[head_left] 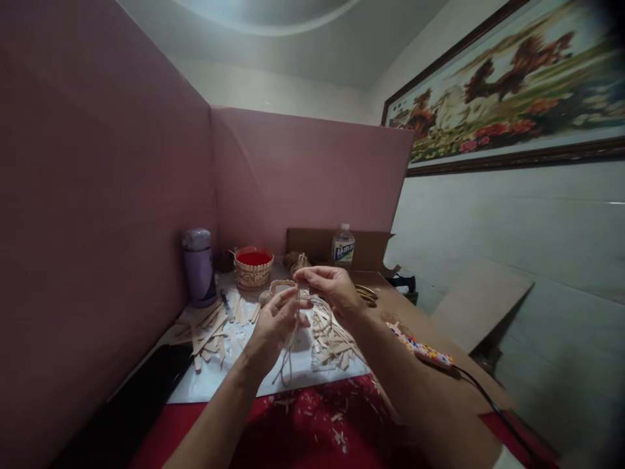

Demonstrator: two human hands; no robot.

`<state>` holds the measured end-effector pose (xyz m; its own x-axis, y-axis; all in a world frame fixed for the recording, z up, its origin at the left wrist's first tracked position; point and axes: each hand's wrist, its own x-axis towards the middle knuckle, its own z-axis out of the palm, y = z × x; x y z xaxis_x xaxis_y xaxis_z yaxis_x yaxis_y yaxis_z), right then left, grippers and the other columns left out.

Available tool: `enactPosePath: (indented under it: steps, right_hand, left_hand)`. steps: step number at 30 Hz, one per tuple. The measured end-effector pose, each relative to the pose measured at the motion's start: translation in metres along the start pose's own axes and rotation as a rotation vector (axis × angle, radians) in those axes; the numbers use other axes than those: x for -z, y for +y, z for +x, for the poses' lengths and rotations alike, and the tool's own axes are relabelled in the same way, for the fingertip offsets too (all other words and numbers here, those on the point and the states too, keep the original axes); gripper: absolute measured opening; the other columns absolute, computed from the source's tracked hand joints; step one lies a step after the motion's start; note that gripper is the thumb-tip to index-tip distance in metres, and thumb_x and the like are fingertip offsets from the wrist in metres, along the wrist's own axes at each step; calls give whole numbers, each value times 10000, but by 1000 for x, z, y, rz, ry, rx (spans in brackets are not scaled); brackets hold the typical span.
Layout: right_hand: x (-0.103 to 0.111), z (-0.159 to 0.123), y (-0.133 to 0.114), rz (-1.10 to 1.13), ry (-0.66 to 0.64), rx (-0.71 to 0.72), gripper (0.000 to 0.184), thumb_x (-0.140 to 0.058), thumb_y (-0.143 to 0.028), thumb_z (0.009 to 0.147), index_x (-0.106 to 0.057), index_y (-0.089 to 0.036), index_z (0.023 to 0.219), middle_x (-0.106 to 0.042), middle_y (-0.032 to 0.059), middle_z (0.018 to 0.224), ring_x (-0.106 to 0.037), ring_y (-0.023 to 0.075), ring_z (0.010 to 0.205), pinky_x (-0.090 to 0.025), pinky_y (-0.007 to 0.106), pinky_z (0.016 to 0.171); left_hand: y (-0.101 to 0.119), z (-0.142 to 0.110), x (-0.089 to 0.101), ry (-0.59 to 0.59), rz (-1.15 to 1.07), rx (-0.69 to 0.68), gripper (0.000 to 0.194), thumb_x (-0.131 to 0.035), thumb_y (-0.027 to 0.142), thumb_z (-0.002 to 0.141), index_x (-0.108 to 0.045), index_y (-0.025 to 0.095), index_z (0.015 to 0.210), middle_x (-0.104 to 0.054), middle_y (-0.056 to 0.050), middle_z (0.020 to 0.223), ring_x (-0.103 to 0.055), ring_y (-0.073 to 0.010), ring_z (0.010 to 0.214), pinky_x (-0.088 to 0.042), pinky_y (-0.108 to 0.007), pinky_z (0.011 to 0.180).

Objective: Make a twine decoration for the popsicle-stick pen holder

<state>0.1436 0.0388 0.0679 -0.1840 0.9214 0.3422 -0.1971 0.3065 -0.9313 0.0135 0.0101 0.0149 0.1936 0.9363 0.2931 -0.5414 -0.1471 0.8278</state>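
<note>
A thin, light-brown cord (pixel 297 290) runs between my two hands above the white sheet, and its loose loops hang below. My right hand (pixel 334 286) pinches its upper part between thumb and fingertips. Lower down and to the left, my left hand (pixel 274 321) has its fingers closed around the cord, partly hiding it. Behind the hands is a small ring-shaped piece with a scalloped wooden edge (pixel 283 284). A coil of pale cord (pixel 322 311) lies beyond the right wrist, among cut wooden strips (pixel 336 342).
A wooden-sided basket with a red inside (pixel 254 268) stands at the back, beside a purple bottle (pixel 199 270). More wooden strips (pixel 209 332) lie at left. A clear plastic bottle (pixel 344 245) stands behind. At right are a patterned corded tool (pixel 422 345) and gold-coloured rings (pixel 367 294).
</note>
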Motion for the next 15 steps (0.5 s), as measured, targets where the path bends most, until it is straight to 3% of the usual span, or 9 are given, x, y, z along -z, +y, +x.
enactPosePath:
  steps: [3,6,10,13,15]
  right_hand:
    - [7,-7,22,-44,29,89,252,-640,-335,682,-687,-138,832,-679,76,831,-587,149,718,-449,270,649]
    - [16,-10,37,-282,16,270,203,-558,-199,728,-667,-175,898,-653,61,911,-577,162,840,-443,295,752]
    - [23,-11,50,-768,12,518,214,-520,-105,748,-653,-198,889,-592,53,857,-524,168,842,-408,298,759]
    - [25,-8,51,-971,6,561,82,-570,-188,772,-645,-191,738,-561,51,807,-493,175,810,-388,301,726]
    - [26,-3,46,-1012,-15,573,116,-582,-245,781,-630,-190,691,-571,48,847,-489,174,836,-378,302,748]
  left_hand:
    - [-3,1,8,-38,93,116,403,-715,301,636,-591,116,972,-581,2,614,-436,-48,420,-324,-178,414]
    - [-5,3,16,-34,222,183,313,-699,352,638,-629,92,796,-522,21,538,-287,-6,329,-183,-164,330]
    - [1,6,20,14,347,149,309,-671,395,660,-632,95,721,-411,55,443,-214,7,323,-74,-156,342]
    - [8,8,25,49,323,77,314,-653,420,678,-586,113,667,-313,84,404,-189,1,324,-76,-149,341]
    - [12,11,30,94,266,35,328,-633,444,692,-534,136,636,-254,102,396,-150,-2,316,-69,-148,329]
